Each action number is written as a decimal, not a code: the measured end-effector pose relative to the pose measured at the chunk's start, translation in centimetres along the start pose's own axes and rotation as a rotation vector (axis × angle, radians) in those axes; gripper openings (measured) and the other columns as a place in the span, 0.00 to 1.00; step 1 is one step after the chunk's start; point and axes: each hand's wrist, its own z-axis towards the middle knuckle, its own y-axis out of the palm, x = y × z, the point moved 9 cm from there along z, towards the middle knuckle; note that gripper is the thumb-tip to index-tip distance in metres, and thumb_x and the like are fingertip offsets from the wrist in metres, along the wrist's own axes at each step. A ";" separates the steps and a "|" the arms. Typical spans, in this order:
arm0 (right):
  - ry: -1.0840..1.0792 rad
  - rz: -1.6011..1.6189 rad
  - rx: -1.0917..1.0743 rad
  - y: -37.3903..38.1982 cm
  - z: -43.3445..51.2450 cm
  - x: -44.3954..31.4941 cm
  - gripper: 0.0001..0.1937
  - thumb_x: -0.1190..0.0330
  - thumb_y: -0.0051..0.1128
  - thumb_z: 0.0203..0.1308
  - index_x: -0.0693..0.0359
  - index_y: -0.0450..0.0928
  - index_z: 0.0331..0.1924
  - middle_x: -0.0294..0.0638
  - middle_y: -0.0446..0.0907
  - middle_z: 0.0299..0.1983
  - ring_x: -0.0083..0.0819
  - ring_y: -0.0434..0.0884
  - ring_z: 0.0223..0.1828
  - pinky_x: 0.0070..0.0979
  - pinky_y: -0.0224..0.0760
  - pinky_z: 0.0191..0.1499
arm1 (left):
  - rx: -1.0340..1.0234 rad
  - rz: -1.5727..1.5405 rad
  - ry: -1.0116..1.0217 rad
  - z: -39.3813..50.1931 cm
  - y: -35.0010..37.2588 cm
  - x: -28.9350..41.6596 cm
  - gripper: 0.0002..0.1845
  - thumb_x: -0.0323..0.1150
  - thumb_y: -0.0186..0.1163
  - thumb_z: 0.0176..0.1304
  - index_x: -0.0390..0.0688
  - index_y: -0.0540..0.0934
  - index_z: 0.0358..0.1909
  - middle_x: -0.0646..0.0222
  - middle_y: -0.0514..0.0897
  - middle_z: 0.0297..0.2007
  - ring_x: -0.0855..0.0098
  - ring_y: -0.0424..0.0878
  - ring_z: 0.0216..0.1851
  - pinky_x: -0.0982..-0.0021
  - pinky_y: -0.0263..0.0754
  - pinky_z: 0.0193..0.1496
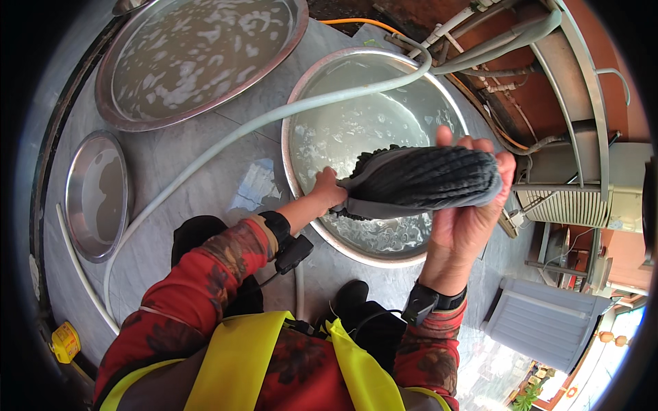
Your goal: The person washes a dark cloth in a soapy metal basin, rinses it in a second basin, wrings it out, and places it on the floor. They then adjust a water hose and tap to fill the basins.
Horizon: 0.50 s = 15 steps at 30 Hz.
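Between my two hands is a dark grey, ribbed fabric item [426,180] with a smooth grey band and ruffled black edges. Whether it is a soft shoe or a mop pad I cannot tell. My left hand [330,191] pinches its narrow end. Around the rounded end wraps my right hand [457,221], fingers on the far side and palm beneath. The item is held above a large round metal basin [289,149] of fairly clear, rippled water with some bubbles. A pale hose [329,100] crosses over the basin.
A larger metal basin [105,110] of cloudy, foamy water stands at upper left, with a smaller metal bowl [126,205] of murky water below it. Pipes [442,31] and a metal-framed sink stand [586,103] line the right. A yellow bottle [66,342] sits at lower left.
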 end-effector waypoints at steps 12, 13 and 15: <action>-0.008 -0.752 0.432 -22.9 -6.0 -0.4 0.09 0.84 0.54 0.52 0.59 0.71 0.33 0.33 0.76 0.31 0.21 0.75 0.34 0.21 0.71 0.42 | -0.347 -0.929 -0.112 2.2 -3.8 4.1 0.09 0.29 0.54 0.60 0.36 0.76 0.40 0.59 0.82 0.37 0.61 0.80 0.40 0.56 0.73 0.46; -0.001 -0.890 0.417 -24.5 -7.2 0.3 0.10 0.86 0.51 0.51 0.59 0.71 0.32 0.30 0.74 0.30 0.19 0.73 0.33 0.18 0.68 0.39 | -0.380 -1.009 -0.114 2.2 -3.8 4.7 0.10 0.30 0.54 0.60 0.36 0.77 0.40 0.59 0.82 0.38 0.62 0.80 0.42 0.57 0.72 0.49; 0.106 -1.109 0.287 -26.8 -9.4 3.2 0.12 0.88 0.49 0.49 0.59 0.72 0.30 0.29 0.73 0.30 0.18 0.71 0.32 0.16 0.66 0.38 | -0.484 -1.167 -0.131 1.7 -3.2 5.9 0.15 0.31 0.48 0.61 0.32 0.76 0.44 0.58 0.82 0.43 0.64 0.79 0.47 0.57 0.67 0.58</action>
